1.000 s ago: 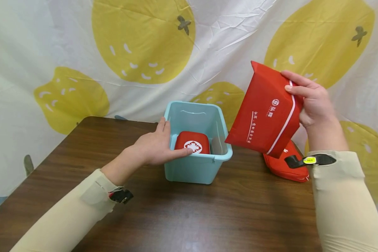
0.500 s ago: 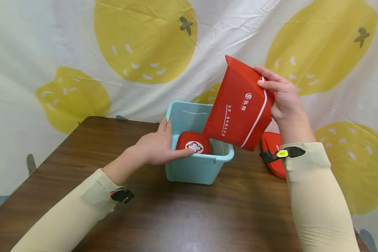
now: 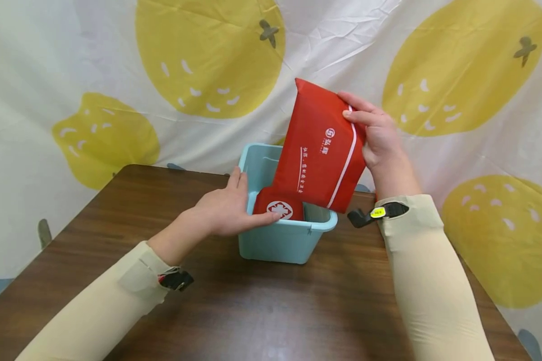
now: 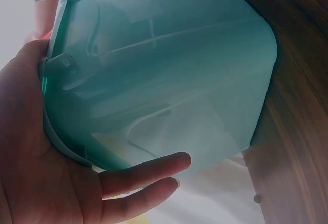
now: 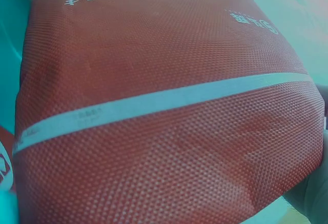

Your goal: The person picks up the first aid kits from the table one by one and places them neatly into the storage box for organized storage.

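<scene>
A flat red fabric pouch [image 3: 313, 160] with white lettering and a white stripe tilts over a light blue plastic bin [image 3: 275, 245]. My right hand [image 3: 384, 140] pinches the pouch near its upper right edge. The lower left part of the pouch overlaps the bin's opening. In the bin lies a red case [image 3: 294, 206] with a white cross emblem, partly covered by the pouch. My left hand [image 3: 219, 213] rests at the bin's near left corner. Its thumb lies over the rim, and in the left wrist view straight fingers [image 4: 148, 175] lie along the outer wall.
The bin stands on a dark brown wooden table [image 3: 171, 301]. Behind it hangs a white cloth [image 3: 198, 145] printed with yellow lemons. A black strap [image 3: 395, 209] circles the right wrist, and the right forearm hides most of the table's right part.
My right hand has carried the pouch leftward from beside the bin to over its opening. The left hand has stayed on the bin. The other red case at right is now behind the right arm.
</scene>
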Motion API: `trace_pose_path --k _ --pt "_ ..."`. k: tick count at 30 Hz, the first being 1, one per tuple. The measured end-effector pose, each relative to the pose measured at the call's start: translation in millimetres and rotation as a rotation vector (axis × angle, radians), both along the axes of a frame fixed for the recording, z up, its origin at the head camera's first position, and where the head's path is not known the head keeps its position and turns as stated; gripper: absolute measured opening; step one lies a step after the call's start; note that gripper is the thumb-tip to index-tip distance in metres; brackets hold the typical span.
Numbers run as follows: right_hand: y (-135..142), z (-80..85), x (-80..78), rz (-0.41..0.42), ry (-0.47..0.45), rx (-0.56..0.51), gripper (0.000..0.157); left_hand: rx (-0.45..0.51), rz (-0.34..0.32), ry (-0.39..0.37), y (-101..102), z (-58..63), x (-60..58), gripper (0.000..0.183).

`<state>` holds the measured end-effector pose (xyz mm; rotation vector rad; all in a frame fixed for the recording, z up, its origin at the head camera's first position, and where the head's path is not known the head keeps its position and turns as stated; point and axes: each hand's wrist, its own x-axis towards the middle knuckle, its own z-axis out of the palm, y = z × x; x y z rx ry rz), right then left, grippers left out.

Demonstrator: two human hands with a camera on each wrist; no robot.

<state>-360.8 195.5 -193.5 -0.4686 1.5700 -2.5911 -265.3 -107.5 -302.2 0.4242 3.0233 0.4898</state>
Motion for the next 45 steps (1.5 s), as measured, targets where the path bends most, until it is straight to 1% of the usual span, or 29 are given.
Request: trace_pose_path --k 4,11,18,25,27,31,35,39,45 --pt "-11 0.8 -4.7 -0.006 0.002 0.006 0.038 0.005 -0.002 0.004 0 -0.4 -0.4 0.134" --pt "-25 2.4 -10.0 0.018 -0.004 0.008 0.043 0.005 -0.001 0.014 0 -1.4 -0.3 0.133" --pt "-35 -1.2 -12.8 0.002 0.009 0.061 0.041 0.012 -0.012 0.01 2 -1.3 0.1 0.131" --pt "-47 -13.8 -18.6 -0.031 -0.013 0.147 0.051 0.011 -0.012 0.013 2 -0.9 0.8 0.132" --pt "-52 -17.9 -20.0 -0.04 -0.031 0.167 0.05 0.013 -0.012 0.012 2 -0.8 1.5 0.132" --pt "-60 -24.8 -24.3 -0.019 -0.063 0.206 0.051 0.022 -0.013 0.013 1 -1.2 2.1 0.13" --pt "-65 -30.6 -27.1 0.012 -0.115 0.252 0.055 0.033 -0.016 0.021 2 -1.3 1.8 0.128" --pt "-66 -38.7 -27.3 0.033 -0.172 0.298 0.053 0.039 -0.019 0.021 4 -1.0 1.8 0.129" --pt "-67 -49.0 -28.0 0.01 -0.206 0.403 0.051 0.002 -0.016 0.006 5 1.2 3.0 0.132"
